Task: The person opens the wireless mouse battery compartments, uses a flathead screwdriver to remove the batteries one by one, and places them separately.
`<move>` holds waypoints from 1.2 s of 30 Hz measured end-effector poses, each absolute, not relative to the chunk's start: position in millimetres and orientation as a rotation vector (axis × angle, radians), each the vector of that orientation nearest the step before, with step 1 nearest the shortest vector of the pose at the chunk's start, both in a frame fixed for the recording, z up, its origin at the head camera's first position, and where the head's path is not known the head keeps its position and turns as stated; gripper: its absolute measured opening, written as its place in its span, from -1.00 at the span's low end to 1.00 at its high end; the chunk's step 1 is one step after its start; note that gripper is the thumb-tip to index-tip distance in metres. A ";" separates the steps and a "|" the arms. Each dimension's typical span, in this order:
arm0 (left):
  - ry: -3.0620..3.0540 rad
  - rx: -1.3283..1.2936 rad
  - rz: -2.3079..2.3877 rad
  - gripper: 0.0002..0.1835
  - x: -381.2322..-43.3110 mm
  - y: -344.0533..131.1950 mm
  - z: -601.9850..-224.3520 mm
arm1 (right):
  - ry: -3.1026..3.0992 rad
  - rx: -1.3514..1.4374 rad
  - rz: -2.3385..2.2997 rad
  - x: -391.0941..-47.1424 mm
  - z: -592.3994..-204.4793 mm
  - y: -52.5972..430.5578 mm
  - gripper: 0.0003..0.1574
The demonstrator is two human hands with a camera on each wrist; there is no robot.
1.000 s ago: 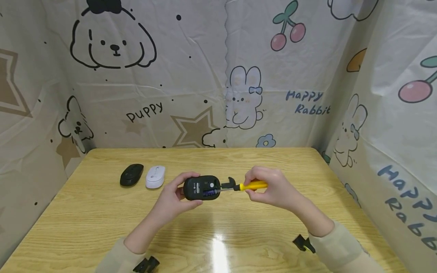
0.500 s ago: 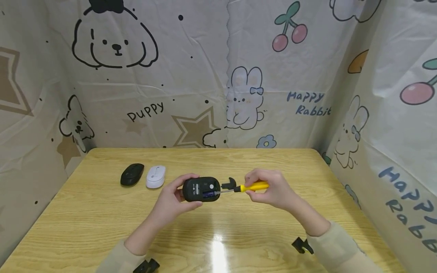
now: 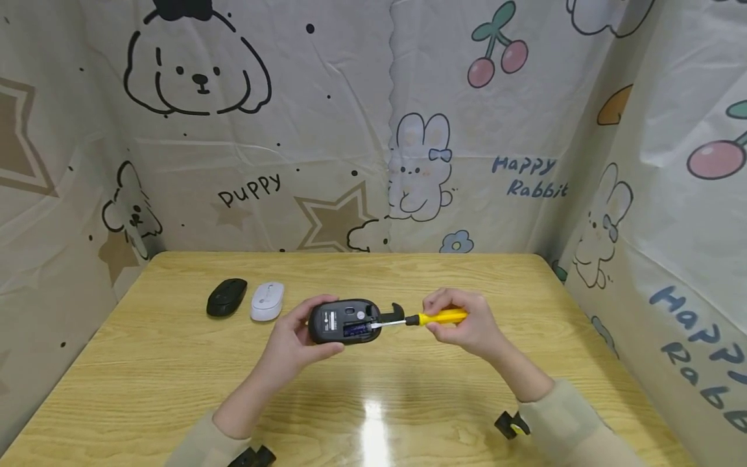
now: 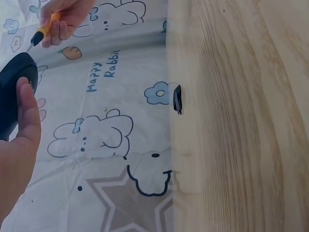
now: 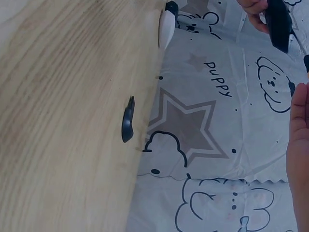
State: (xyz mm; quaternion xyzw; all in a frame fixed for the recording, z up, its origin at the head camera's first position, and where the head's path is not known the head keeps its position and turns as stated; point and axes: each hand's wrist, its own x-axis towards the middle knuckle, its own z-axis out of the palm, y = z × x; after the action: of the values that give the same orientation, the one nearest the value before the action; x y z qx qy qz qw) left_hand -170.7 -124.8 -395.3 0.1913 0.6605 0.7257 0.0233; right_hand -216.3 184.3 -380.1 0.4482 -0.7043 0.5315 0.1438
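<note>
In the head view my left hand (image 3: 290, 344) grips a black computer mouse (image 3: 334, 311) by its left end, underside up and raised above the table. Its battery compartment is uncovered, and a dark blue battery (image 3: 356, 330) lies inside. My right hand (image 3: 471, 322) pinches the yellow handle of a screwdriver (image 3: 441, 316). The screwdriver's metal tip reaches the compartment's right end, near the battery's end; exact contact is too small to tell. A black hook-shaped cover (image 3: 397, 312) lies on the table behind the screwdriver. The left wrist view shows the thumb (image 4: 29, 108) along the mouse's side.
A black mouse (image 3: 226, 298) and a white mouse (image 3: 268, 301) sit at the table's back left. Printed cloth (image 3: 327, 143) hangs behind the wooden table (image 3: 327, 415) and along its sides.
The mouse has tilted a little, showing more of its underside and rim. My right hand and the screwdriver have shifted slightly right, with the tip still at the compartment.
</note>
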 end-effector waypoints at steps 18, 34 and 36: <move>2.019 0.576 2.181 -0.23 -172.7 -98.9 -401.6 | -2.022 1.283 1.669 -210.4 -393.9 163.2 -0.63; 2.017 0.459 2.186 -0.22 -171.6 -104.7 -404.5 | -2.171 1.195 1.576 -215.2 -381.8 175.6 -0.65; 2.026 0.451 2.181 -0.21 -171.2 -106.3 -404.1 | -2.179 1.194 1.547 -213.5 -377.5 176.1 -0.65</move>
State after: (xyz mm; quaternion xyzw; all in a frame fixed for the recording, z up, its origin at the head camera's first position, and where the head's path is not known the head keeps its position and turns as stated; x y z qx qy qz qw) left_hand -171.2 -106.3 -404.1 0.1495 0.6714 0.7228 0.0656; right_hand -213.5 176.1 -377.5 0.4057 -0.7401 0.5255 0.1072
